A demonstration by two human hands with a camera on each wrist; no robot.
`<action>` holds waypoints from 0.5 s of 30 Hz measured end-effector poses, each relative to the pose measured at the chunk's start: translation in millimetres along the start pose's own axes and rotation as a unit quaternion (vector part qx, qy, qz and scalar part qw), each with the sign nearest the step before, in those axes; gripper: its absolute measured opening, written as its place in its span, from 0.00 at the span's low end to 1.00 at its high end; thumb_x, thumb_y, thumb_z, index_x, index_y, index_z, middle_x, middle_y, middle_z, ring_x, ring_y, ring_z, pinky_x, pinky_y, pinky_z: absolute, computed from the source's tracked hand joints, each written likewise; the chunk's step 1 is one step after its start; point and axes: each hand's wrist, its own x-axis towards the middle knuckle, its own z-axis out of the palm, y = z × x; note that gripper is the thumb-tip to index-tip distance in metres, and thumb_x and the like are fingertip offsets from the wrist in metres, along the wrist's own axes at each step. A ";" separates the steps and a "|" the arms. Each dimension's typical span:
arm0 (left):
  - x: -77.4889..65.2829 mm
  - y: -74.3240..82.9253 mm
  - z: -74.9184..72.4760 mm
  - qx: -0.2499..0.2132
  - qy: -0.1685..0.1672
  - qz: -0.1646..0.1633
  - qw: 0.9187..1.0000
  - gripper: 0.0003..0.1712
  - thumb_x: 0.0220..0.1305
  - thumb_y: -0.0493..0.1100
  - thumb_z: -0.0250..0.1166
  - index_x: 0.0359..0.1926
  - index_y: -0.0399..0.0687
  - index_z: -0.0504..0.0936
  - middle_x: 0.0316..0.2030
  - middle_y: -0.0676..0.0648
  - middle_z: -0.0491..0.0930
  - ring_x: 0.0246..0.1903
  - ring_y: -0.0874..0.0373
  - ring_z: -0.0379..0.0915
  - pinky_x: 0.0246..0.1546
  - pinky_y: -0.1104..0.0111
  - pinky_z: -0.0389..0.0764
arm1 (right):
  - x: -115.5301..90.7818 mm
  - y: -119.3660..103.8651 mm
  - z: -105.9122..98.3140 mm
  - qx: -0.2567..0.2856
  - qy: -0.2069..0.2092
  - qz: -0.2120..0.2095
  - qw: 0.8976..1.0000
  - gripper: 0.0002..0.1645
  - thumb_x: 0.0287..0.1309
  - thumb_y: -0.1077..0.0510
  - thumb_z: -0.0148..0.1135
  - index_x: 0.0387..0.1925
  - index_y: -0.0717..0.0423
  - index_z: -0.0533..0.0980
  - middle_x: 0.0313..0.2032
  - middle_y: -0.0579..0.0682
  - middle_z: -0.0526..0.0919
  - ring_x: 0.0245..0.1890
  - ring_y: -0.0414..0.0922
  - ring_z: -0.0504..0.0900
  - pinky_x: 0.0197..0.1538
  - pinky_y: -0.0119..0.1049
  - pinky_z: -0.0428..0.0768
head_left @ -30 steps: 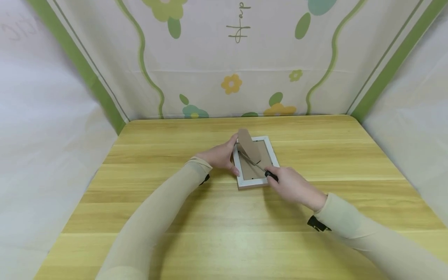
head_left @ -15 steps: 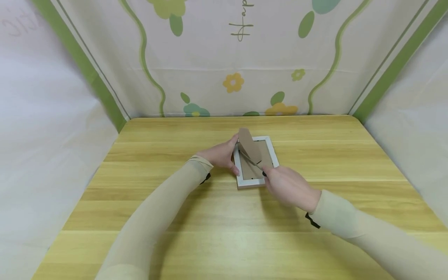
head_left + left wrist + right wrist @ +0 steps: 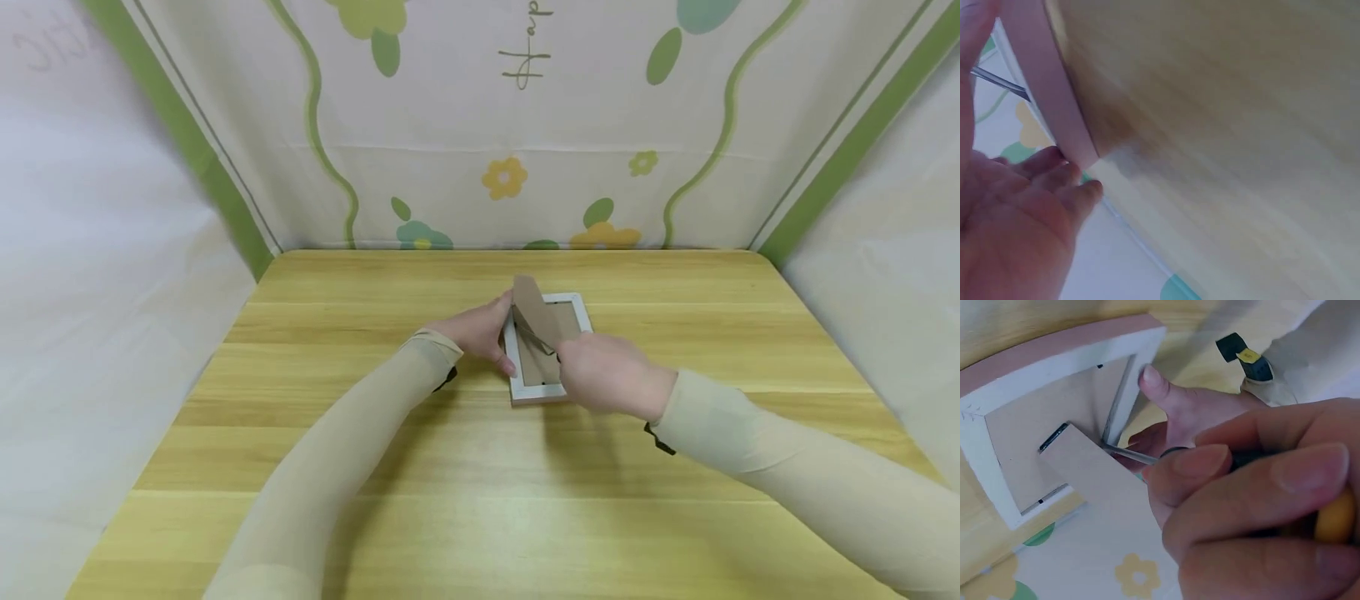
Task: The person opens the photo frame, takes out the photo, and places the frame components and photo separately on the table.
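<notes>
The right hand's grip (image 3: 607, 375) is clamped on a slim metal tool (image 3: 1132, 455); the left hand's grip (image 3: 480, 332), fingers apart, touches a white rectangular, brown-backed picture frame (image 3: 534, 371) near the table's (image 3: 480, 475) far edge.

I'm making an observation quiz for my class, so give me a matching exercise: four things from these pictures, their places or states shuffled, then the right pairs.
Things:
1. Screwdriver
2. Picture frame
3. Stand flap
4. Left hand

Places or states:
A. Touching the frame's left side
B. White-rimmed, back side showing
C. Gripped by the right hand
D. Brown, angled up off the frame's back

Pairs: 1-C, 2-B, 3-D, 4-A
</notes>
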 end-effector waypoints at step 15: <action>3.6 9.5 -4.6 0.085 -0.084 -0.136 0.983 0.82 0.39 0.70 0.77 0.78 0.37 0.34 0.76 0.34 0.30 0.76 0.43 0.32 0.73 0.51 0.44 | 0.5 21.2 2.2 0.120 0.020 0.056 0.991 0.16 0.64 0.62 0.47 0.18 0.51 0.64 0.15 0.45 0.62 0.16 0.40 0.61 0.23 0.34 0.62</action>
